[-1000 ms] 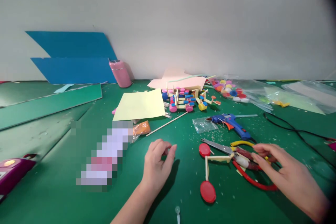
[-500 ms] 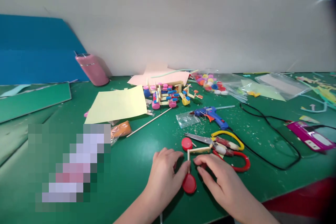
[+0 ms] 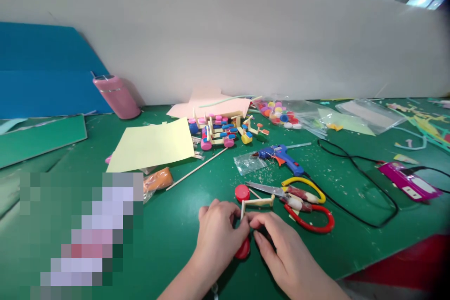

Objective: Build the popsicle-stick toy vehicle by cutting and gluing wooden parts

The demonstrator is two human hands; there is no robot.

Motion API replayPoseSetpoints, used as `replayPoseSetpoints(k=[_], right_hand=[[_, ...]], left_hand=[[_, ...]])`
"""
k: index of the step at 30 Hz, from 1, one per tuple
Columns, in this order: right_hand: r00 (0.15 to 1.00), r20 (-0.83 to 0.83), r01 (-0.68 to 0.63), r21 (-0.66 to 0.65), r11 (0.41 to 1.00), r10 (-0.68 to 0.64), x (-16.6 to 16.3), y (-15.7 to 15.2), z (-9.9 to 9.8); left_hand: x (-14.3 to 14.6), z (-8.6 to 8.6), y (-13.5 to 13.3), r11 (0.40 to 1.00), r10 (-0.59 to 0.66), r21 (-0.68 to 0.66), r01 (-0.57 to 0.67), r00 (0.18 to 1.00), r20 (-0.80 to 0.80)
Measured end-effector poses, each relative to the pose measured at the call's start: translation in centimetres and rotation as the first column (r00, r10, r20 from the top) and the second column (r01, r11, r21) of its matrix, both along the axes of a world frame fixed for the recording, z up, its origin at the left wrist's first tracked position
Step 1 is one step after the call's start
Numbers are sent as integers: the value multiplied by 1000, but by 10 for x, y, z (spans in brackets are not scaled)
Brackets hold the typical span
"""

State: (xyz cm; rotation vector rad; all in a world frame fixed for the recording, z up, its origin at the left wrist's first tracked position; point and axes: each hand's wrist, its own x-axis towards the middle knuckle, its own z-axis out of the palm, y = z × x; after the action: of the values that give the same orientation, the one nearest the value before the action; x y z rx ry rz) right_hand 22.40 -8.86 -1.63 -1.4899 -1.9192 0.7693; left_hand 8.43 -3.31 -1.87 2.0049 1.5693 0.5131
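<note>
My left hand point(image 3: 218, 230) is closed, thumb and fingers pinching a light wooden stick frame point(image 3: 259, 202) low over the table. A red bottle cap point(image 3: 242, 192) shows at the frame's far end, and a second red cap point(image 3: 243, 250) is partly covered by my left thumb. From the right, my right hand point(image 3: 281, 241) meets the left fingertips beside the stick, its thumb and forefinger slightly apart. Whether the right fingertips touch the stick is hidden. Scissors point(image 3: 297, 198) with yellow and red handles lie just beyond my right hand.
Behind are a blue glue gun point(image 3: 281, 155) with its cord, a purple power strip point(image 3: 404, 182), several small stick-and-cap models point(image 3: 220, 133) and a bag of coloured caps point(image 3: 279, 113). Yellow paper point(image 3: 153, 144), an orange wrapped lump point(image 3: 158, 179) and a pink tumbler point(image 3: 117, 97) stand or lie left.
My right hand has moved left, up against my left fingertips. The frame and its caps have shifted slightly left in view, and the near cap is now more covered.
</note>
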Motion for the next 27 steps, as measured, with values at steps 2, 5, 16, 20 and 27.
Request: replayPoseSetpoints(k=[2, 5, 16, 20, 27], right_hand=[[1000, 9, 5, 48, 999, -5, -2, 1, 0], [1000, -2, 1, 177, 984, 0, -5, 2, 5], [981, -158, 126, 72, 989, -113, -1, 21, 7], [972, -200, 133, 48, 990, -121, -6, 46, 17], [980, -196, 51, 207, 977, -9, -26, 79, 20]], left_hand=[[-1, 0, 1, 998, 61, -24, -58, 990, 131], [-3, 2, 3, 988, 144, -88, -123, 944, 296], [-22, 7, 14, 906, 375, -411, -97, 632, 678], [-23, 6, 13, 854, 477, -520, -19, 426, 769], [-24, 7, 13, 844, 491, -536, 12, 383, 782]])
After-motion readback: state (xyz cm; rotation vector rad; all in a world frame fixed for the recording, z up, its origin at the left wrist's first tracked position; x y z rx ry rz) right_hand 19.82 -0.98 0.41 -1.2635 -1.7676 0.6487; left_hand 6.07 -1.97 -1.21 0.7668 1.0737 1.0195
